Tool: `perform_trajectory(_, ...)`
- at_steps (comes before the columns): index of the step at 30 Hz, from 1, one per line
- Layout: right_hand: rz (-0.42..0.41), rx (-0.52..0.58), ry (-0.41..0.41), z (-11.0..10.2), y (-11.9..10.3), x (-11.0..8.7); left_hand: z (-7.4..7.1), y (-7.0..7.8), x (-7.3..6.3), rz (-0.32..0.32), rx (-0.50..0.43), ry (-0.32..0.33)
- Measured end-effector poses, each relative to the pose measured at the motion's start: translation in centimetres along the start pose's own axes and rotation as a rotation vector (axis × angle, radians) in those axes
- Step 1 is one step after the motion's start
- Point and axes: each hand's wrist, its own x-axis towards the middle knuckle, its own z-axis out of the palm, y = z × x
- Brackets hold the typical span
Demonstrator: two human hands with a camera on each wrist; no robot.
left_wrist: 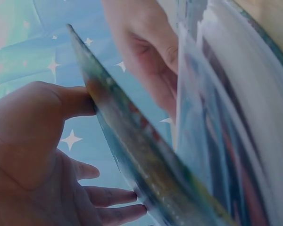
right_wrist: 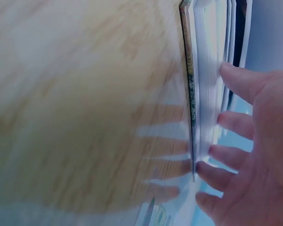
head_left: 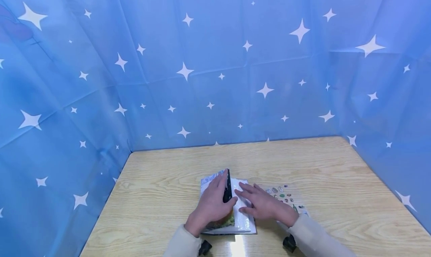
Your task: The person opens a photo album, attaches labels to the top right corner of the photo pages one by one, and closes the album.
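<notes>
An open book (head_left: 248, 225) with a printed cover and clear plastic sleeves lies near the table's front. My left hand (head_left: 211, 202) is over its left side, fingers extended across a raised dark, picture-printed leaf. In the left wrist view, the thumb and fingertips of the left hand (left_wrist: 42, 146) touch the outside of a tilted cover (left_wrist: 132, 127), while the sleeves (left_wrist: 217, 127) fan out beyond it. My right hand (head_left: 260, 204) reaches over the white right side with fingers spread. Seen from the right wrist, its fingertips (right_wrist: 226, 70) rest at the page edges.
A clear sheet with small printed food pictures (head_left: 282, 194) lies right of the book, partly under the right forearm. The wooden table (head_left: 151, 197) meets a blue star-patterned curtain (head_left: 219, 88) at the back and sides.
</notes>
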Motion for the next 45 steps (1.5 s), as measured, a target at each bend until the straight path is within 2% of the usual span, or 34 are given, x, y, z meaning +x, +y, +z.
perform_trajectory(6, 0.011, 0.018, -0.004, 0.1, 0.2, -0.1, -0.7, -0.4, -0.3, 0.025, -0.082, 0.025)
perform_trajectory(12, 0.002, 0.017, 0.000, 0.1, 0.1, -0.2, -1.7, -0.8, -1.0, 0.005, -0.174, 0.021)
perform_trajectory(25, 0.011, 0.016, -0.010, 0.1, 0.0, -0.2, -3.0, -2.0, -1.6, -0.028, -0.249, 0.028)
perform_trajectory(37, 0.015, 0.015, -0.016, 0.1, 0.0, -0.2, -4.5, -3.1, -2.4, -0.034, -0.371, 0.024)
perform_trajectory(45, 0.006, 0.006, -0.013, 0.1, 0.0, -0.3, -5.1, -4.0, -2.7, -0.031, -0.409, 0.036)
